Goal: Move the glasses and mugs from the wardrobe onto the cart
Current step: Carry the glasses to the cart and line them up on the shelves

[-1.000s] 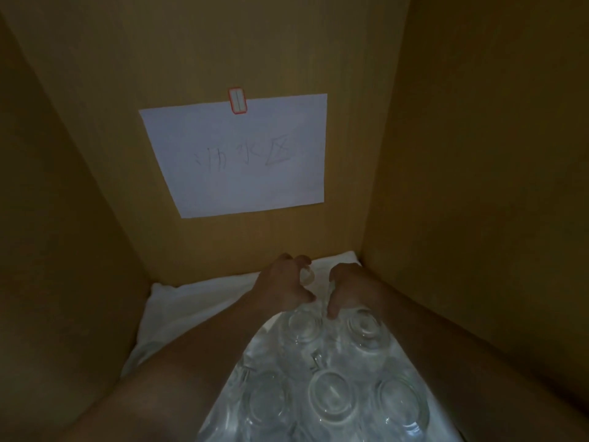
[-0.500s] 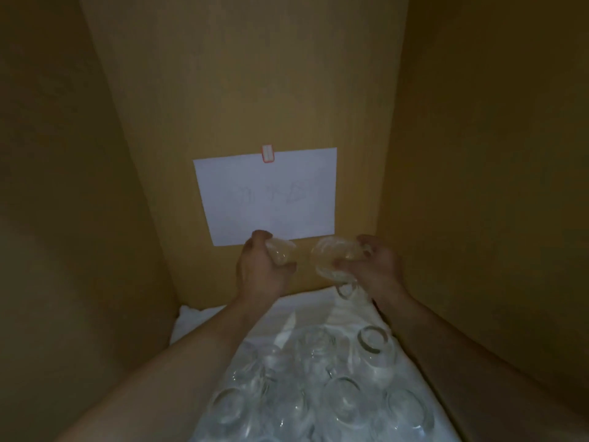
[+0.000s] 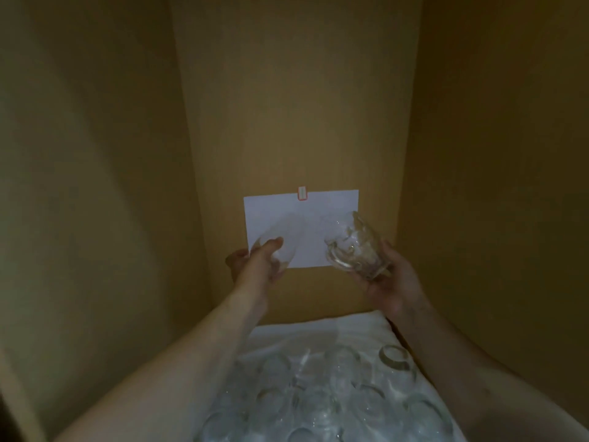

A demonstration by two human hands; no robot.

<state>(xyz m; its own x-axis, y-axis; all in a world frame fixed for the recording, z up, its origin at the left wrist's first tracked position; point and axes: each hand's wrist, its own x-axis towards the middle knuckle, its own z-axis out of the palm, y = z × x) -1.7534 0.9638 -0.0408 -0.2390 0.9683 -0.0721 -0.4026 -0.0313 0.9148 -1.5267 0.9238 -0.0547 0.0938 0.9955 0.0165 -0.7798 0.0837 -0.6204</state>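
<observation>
Inside a dim wooden wardrobe, my left hand (image 3: 255,263) grips a clear drinking glass (image 3: 282,240), tilted up and to the right, in front of the paper on the back wall. My right hand (image 3: 390,279) holds a clear glass mug (image 3: 355,247) with a handle on its left side, tilted up to the left. Both are raised well above the shelf. Below them, several clear glasses and mugs (image 3: 334,393) stand upside down, crowded together on a white cloth (image 3: 318,333).
A white paper sheet (image 3: 318,212) with a small red-edged label hangs on the wardrobe's back wall. Wooden side walls (image 3: 95,186) close in left and right. The back strip of the cloth holds no glassware.
Both hands have closed on a glass and a mug at the back of the cluster and lifted them up off the cloth; the view has pulled back and up.
</observation>
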